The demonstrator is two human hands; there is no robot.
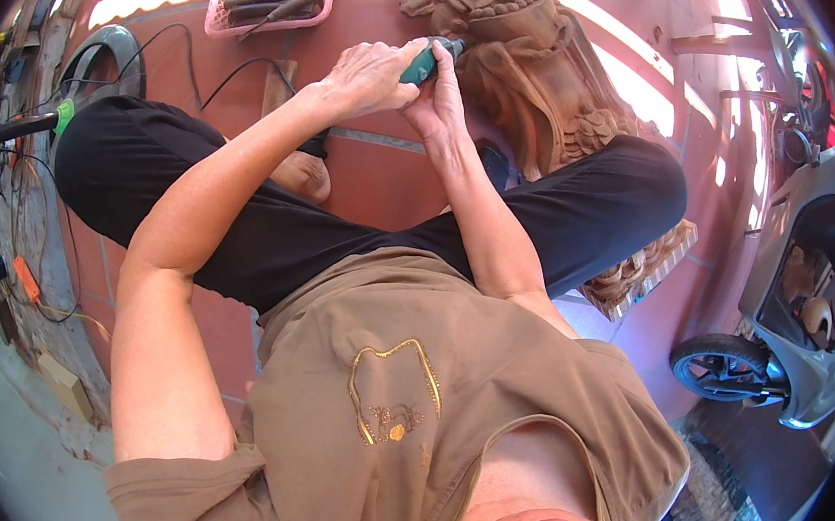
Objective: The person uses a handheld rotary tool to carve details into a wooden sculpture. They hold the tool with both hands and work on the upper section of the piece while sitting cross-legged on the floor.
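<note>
A teal handheld power tool point(422, 65) with a dark front end is held up beside a brown carved wooden sculpture point(510, 71). My left hand point(375, 79) is wrapped round its body from the left. Close against it, my right hand point(438, 106) grips the tool's front part with the fingers. The tool's dark tip points toward the sculpture's upper part; whether it touches the wood I cannot tell. Carved folds and flower-like shapes cover the sculpture, which lies tilted past my hands, near my right knee.
A pink basket point(276, 23) of chisel-like tools stands at the far side. Black cable point(238, 69) runs over the tiled floor near my left leg. Another carved piece point(640, 269) lies beyond my right thigh. A motorbike point(794, 305) stands at the right, a grey ring-shaped object point(121, 50) far left.
</note>
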